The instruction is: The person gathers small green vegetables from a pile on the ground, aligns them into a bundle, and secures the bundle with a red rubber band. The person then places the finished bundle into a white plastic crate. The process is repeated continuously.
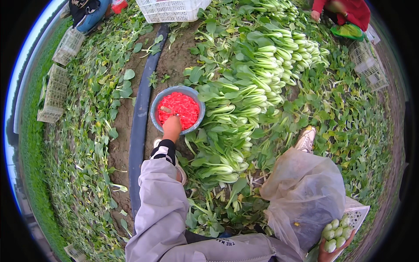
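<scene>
Left hand [172, 125]: at blue-grey bowl [202, 110], red strips [187, 104] (finger spread: cannot tell)
Right hand [328, 255]: fingers around vegetable bunch [336, 234]

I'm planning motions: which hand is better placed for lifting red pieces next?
Probably the left hand: it reaches into the basin of red pieces. The right hand, far off, holds greens.

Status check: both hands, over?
Left hand at red strips in bowl. Right hand gripping greens. Hose left of bowl, not blocking.
</scene>
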The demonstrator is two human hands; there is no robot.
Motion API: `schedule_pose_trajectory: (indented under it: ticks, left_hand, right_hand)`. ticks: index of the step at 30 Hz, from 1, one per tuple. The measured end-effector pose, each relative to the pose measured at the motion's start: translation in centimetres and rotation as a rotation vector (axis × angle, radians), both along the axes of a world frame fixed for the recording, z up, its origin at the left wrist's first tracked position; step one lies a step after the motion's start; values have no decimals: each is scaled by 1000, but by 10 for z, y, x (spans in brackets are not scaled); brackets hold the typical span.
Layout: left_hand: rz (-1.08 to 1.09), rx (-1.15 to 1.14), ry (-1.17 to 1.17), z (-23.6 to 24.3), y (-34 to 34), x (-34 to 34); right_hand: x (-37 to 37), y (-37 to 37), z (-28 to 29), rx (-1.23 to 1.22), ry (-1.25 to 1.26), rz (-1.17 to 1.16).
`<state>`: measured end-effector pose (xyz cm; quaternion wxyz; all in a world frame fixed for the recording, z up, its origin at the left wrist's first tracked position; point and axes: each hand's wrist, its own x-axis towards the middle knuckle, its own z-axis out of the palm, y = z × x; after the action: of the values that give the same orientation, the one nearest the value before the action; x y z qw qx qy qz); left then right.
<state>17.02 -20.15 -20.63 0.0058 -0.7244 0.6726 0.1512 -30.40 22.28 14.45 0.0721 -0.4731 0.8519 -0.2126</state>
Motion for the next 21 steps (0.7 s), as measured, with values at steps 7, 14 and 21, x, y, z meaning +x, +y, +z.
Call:
schedule_pose_trajectory:
  ticks: [7,14,21]
  left_hand:
    - [41,-100,229,-1,1,20]
    - [261,-20,671,1,-11,37]
    - [384,1,830,14,-7,30]
  right_hand:
    - [-13,16,-8,-4,51,-20]
    - [-22,24,-14,-15,67,-24]
    - [-27,32,-19,-21,86,-36]
